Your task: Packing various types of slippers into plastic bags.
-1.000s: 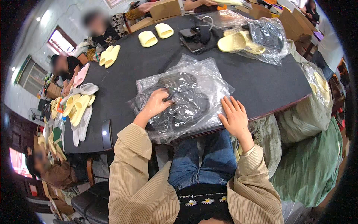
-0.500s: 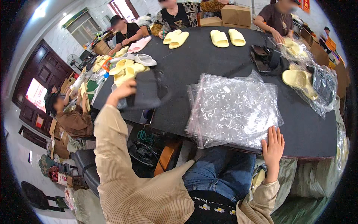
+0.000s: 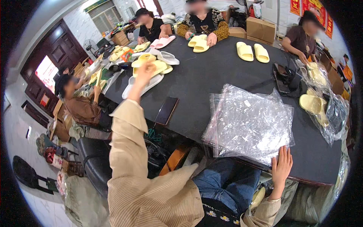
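My left hand [image 3: 145,74] reaches out over a small pile of slippers and is smeared by motion, so its grip is hidden. Yellow slippers [image 3: 162,67] lie right beside and behind it, with white slippers [image 3: 151,84] under and near the wrist. Flat at the table's near edge rests my right hand [image 3: 282,165], fingers stretched out. Its fingertips touch the corner of a stack of clear plastic bags [image 3: 245,121]. Between the pile and the bags lies a dark phone [image 3: 166,110].
Across the black table [image 3: 200,81] sit a yellow pair [image 3: 252,52] and a pink pair [image 3: 163,42] of slippers. Bagged yellow slippers [image 3: 314,104] and a black strapped item [image 3: 283,77] lie at the right. Several people work around the table; one person's hands [image 3: 211,39] touch yellow slippers.
My left hand has moved away from a blurred dark item and onto the slipper pile; that item no longer covers the phone. The view has shifted, while my right hand stays at the bags' corner.
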Motion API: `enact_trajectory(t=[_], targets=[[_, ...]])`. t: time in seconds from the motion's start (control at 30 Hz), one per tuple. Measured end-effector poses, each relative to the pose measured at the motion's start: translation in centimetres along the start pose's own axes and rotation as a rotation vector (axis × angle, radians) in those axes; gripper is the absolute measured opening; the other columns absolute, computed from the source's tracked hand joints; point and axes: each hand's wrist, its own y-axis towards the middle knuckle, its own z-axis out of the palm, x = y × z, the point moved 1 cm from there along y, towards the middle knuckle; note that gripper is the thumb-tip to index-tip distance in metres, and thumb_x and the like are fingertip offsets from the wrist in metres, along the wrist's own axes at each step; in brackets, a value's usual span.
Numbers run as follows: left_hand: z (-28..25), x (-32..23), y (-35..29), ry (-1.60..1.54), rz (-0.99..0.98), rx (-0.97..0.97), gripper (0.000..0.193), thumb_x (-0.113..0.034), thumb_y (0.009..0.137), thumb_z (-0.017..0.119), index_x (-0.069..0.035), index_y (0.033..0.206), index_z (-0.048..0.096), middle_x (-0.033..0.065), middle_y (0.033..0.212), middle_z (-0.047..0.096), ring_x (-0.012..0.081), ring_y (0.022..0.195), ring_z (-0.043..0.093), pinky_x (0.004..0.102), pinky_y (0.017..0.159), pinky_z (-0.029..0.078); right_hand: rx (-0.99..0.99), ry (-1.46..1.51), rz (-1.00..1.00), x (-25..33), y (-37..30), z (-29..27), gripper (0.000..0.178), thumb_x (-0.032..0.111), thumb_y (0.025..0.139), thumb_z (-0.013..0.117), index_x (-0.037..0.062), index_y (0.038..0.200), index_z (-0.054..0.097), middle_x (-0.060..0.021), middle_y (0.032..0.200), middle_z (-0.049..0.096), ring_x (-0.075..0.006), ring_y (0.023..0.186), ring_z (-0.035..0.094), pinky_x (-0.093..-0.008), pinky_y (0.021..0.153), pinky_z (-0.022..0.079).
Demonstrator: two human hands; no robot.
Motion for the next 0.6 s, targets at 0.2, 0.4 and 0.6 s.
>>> enact_trajectory(t=[0.2,0.4,0.6], targets=[[9.4,-14.0,-13.3,-0.088,0.463,0.196,0.034,-0.01,0.084,0.069,-0.008,0.117,0.063,0.0117,0.124,0.06,0.0278,0.118,0.056,0.0376,0.101,0.044,-0.003,0.0,-0.031,-0.2,0.1,0.8,0.055,0.033,0.098,0.044,0.0062,0.145,0.039,-0.0099,0.15,0.04,-0.0305,0.141,0.032,-0.045,0.115,0.022],[17.2,-20.6,-20.7,0.053,0.652,0.491,0.052,-0.027,0.082,0.071,-0.004,0.127,0.057,0.0197,0.133,0.053,0.0373,0.124,0.049,0.0453,0.103,0.039,-0.006,0.028,-0.029,-0.4,-0.1,-0.3,0.05,0.029,0.097,0.049,0.0067,0.142,0.044,-0.0096,0.149,0.042,-0.0317,0.141,0.032,-0.0452,0.115,0.022],[23.2,-23.4,-27.3,0.123,0.831,0.684,0.074,-0.039,0.08,0.072,-0.01,0.142,0.044,0.0173,0.146,0.042,0.036,0.138,0.035,0.0566,0.116,0.018,-0.212,0.211,-0.081,0.0,1.6,-3.5,0.05,0.017,0.084,0.066,0.0071,0.131,0.054,-0.0141,0.128,0.054,-0.0352,0.133,0.042,-0.0498,0.111,0.029]])
